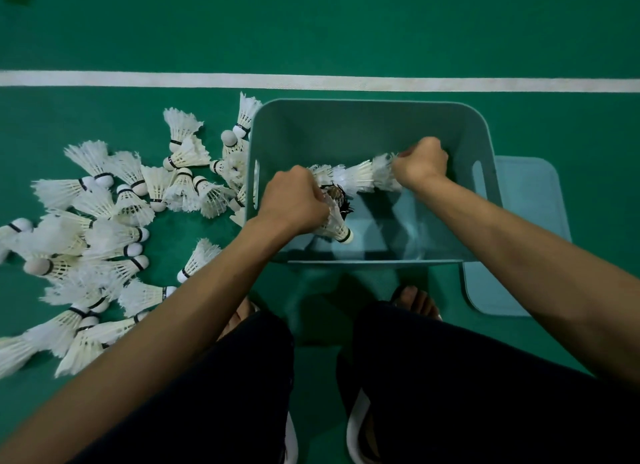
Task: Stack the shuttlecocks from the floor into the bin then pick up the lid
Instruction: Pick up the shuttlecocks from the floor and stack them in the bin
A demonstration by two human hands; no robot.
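**Over the bin, both hands holding shuttlecocks**

Above the open teal bin (363, 103), the left hand (294, 202) is curled round a single shuttlecock (337, 230), its cork tip pointing down and toward the person. The right hand (420, 164) is fisted on the feather end of a nested row (360, 178) of shuttlecocks that lies across the bin toward the left hand. The two hands sit near each other, and the likely reason is that the single one is being lined up to slot into the row, cork into skirt, so the pieces pack as a column and not as a loose heap. A dark tuft (337, 195) shows between the hands; what it is cannot be told.

The bin's bottom looks mostly bare apart from what the hands hold. Most of the work appears to lie ahead: the loose shuttlecocks (114, 221) are scattered in a thick pile on the green floor (311, 31) to the left of the bin, some touching its left wall, within easy reach of the left hand. The lid (526, 242) lies flat on the floor just beside the bin's right side, untouched, presumably kept out of the way until the stacking ends. A white line (311, 82) runs across the floor beyond the bin
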